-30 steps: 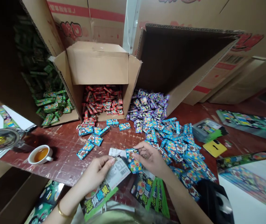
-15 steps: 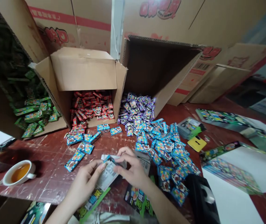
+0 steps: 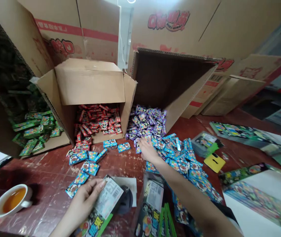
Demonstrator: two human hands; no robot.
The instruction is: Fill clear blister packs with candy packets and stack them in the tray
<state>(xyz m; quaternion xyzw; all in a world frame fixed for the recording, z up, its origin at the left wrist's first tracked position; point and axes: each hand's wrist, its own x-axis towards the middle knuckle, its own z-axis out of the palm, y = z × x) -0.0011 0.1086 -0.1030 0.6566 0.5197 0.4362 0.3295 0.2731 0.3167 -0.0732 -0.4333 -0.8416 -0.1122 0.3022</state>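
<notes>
One printed pouch (image 3: 104,208), grasped by the left hand (image 3: 87,199), is nearer the person than the purple packets (image 3: 146,120). The right hand (image 3: 148,150) is at their near edge, its grip impossible to tell. Blue packets (image 3: 179,164) spread rightward from them.

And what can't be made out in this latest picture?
All in the head view:
Right hand: its own back hides whether the fingers grip a packet.
Bag in the left hand: the bottom edge cuts off its lower end.
Label on that bag: its small print is too small and blurred to read.
Green packets in the left box: those further back sink into shadow.
</notes>
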